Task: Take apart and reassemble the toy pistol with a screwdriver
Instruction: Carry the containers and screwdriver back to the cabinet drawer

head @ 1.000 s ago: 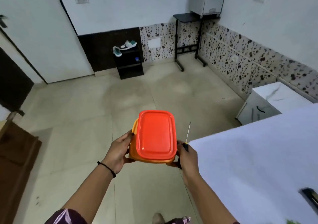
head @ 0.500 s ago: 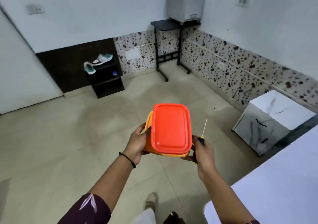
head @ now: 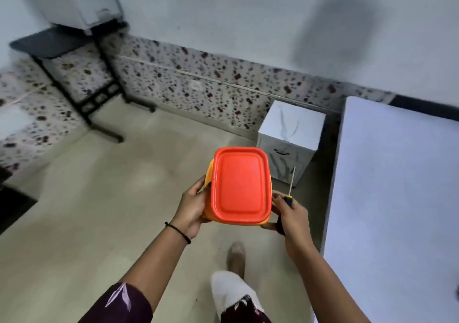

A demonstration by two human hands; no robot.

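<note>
Tiled floor (head: 99, 198); left hand (head: 192, 208) fingers round lidded box (head: 239, 186), right hand (head: 294, 214) fingers round box and screwdriver (head: 291, 181).

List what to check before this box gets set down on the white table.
1. Seating of the red lid on the orange box: ok, flush all round.
2. Hold on the left: ok, the left hand grips that side of the box.
3. Hold on the right: ok, though the right hand also holds the screwdriver.
4. Tip direction: ok, the shaft points up, away from the body.
5. Landing spot: ok, the white table lies to the right, its near part bare.
6. Whereabouts of the toy pistol: cannot tell; none visible, box opaque.
</note>
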